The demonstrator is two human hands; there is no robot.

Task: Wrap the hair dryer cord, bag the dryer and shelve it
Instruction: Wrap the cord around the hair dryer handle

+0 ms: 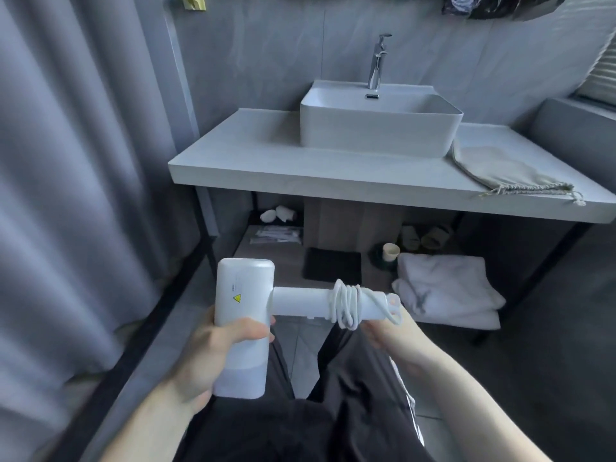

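A white hair dryer (241, 295) is held in front of me, its barrel upright and its handle pointing right. My left hand (216, 348) grips the barrel's lower half. A white cord (346, 303) is coiled in several turns around the handle near its end. My right hand (393, 328) holds the handle's end and the cord's plug there. A beige drawstring bag (500, 170) lies flat on the vanity counter (300, 165) to the right of the sink. Below the counter runs a wooden shelf (290, 278).
A white basin (380, 128) with a chrome tap (376, 61) sits on the counter. The lower shelf holds folded white towels (446, 288), a black mat (331, 265), a cup (390, 251) and small packets. A grey curtain (66, 195) hangs on the left.
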